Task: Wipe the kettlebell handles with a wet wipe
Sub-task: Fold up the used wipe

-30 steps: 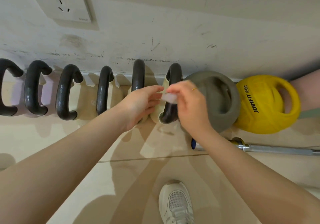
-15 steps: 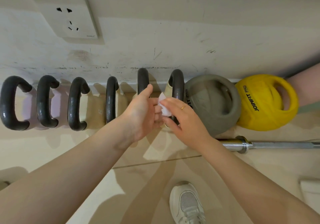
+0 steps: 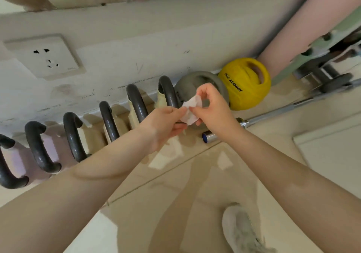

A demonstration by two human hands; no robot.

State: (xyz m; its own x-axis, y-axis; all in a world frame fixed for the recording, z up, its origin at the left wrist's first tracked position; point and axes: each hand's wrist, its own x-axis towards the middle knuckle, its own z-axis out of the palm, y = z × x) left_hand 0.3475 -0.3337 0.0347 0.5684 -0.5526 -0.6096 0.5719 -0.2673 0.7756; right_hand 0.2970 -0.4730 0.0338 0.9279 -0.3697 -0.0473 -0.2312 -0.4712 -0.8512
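Several kettlebells stand in a row along the wall, their dark handles (image 3: 136,104) arching up. A small white wet wipe (image 3: 190,109) is spread between both hands above the floor, in front of the rightmost dark handle (image 3: 169,92). My left hand (image 3: 166,124) pinches the wipe's left edge with thumb and fingers. My right hand (image 3: 213,108) pinches its right side, fingers curled. Neither hand touches a handle.
A grey weight ball (image 3: 192,81) and a yellow JOINFIT ball (image 3: 247,84) lie right of the kettlebells. A steel barbell (image 3: 273,113) lies on the tiled floor. A wall socket (image 3: 46,57) sits above left. My shoe (image 3: 242,231) is at the bottom. A weight rack (image 3: 330,70) stands far right.
The view has tilted and pulled back. Both hands have drawn slightly away from the handle, and the bunched wipe is now spread wider between them.
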